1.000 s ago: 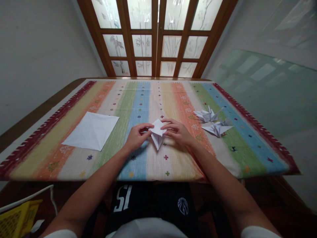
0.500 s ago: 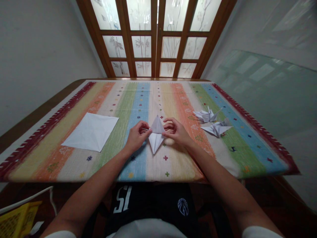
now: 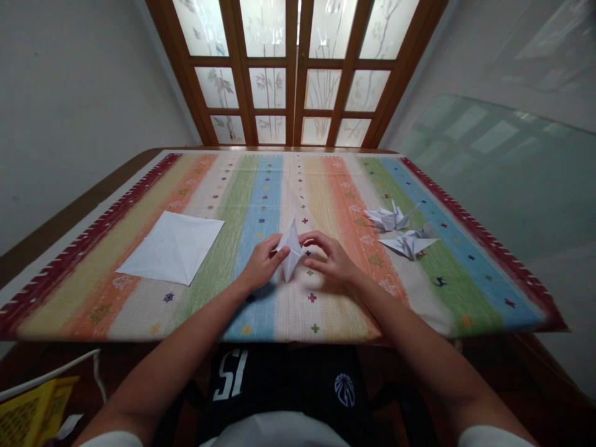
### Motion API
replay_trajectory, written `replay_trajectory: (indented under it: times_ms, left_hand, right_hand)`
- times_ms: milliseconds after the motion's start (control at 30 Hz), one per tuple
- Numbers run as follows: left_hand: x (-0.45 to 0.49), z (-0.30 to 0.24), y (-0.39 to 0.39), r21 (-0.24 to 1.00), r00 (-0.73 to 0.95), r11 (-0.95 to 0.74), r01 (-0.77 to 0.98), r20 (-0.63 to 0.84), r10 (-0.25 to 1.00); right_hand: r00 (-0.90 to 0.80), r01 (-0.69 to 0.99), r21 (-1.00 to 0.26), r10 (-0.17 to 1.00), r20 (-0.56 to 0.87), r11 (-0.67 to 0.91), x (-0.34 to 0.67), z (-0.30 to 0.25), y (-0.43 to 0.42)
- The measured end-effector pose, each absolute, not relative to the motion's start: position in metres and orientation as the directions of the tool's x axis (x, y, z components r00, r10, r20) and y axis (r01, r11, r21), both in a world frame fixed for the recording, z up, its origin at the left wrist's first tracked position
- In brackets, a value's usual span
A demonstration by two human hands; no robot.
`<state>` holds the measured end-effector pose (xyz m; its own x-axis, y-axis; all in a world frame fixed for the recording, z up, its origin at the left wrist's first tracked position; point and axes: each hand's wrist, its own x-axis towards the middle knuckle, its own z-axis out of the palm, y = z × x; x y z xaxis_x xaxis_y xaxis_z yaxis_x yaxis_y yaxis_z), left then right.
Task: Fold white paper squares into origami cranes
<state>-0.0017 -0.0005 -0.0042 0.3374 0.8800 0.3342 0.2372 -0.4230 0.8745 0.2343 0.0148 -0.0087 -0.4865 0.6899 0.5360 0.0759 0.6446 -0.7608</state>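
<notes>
Frosted glass doors in a wooden frame [image 3: 298,68] close off the far end of the room, and a table under a striped cotton cloth [image 3: 298,316] fills the foreground. Two white origami cranes [image 3: 400,226] sit toward the right, and a flat, creased paper square [image 3: 172,247] lies on the left. At the centre, a narrow, pointed piece of folded white paper [image 3: 291,251] stands tilted above the cloth between the hands. The left hand [image 3: 263,264] pinches its near side, while the curled fingers of the right hand [image 3: 321,248] hover close by, perhaps not touching. It looks light and crisp but easily crushed, so it is best held lightly along its folded edges.
</notes>
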Motion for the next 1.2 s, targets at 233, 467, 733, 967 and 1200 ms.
replay_trajectory:
  times_ms: [233, 467, 733, 967, 1200]
  left_hand:
    - [-0.003, -0.006, 0.001, 0.953, 0.326, -0.246, 0.175, 0.179, 0.928]
    - [-0.005, -0.010, 0.005, 0.952, 0.237, -0.214, 0.218, 0.162, 0.958]
    - [-0.006, -0.006, 0.005, 0.912, 0.257, -0.274, 0.304, 0.198, 0.946]
    - [-0.004, -0.009, 0.005, 0.965, 0.243, -0.230, 0.124, 0.195, 0.950]
    - [-0.004, -0.008, 0.004, 0.951, 0.210, -0.261, 0.164, 0.225, 0.951]
  right_hand:
    - [-0.567, 0.225, -0.490, 0.522, 0.638, 0.842, 0.233, -0.006, 0.013]
    - [-0.511, 0.249, -0.532, 0.576, 0.638, 0.810, 0.238, -0.010, 0.019]
    - [-0.572, 0.237, -0.607, 0.614, 0.544, 0.759, 0.250, -0.008, 0.025]
    - [-0.579, 0.248, -0.652, 0.649, 0.493, 0.717, 0.252, -0.008, 0.026]
    - [-0.563, 0.246, -0.694, 0.682, 0.467, 0.677, 0.256, -0.014, 0.032]
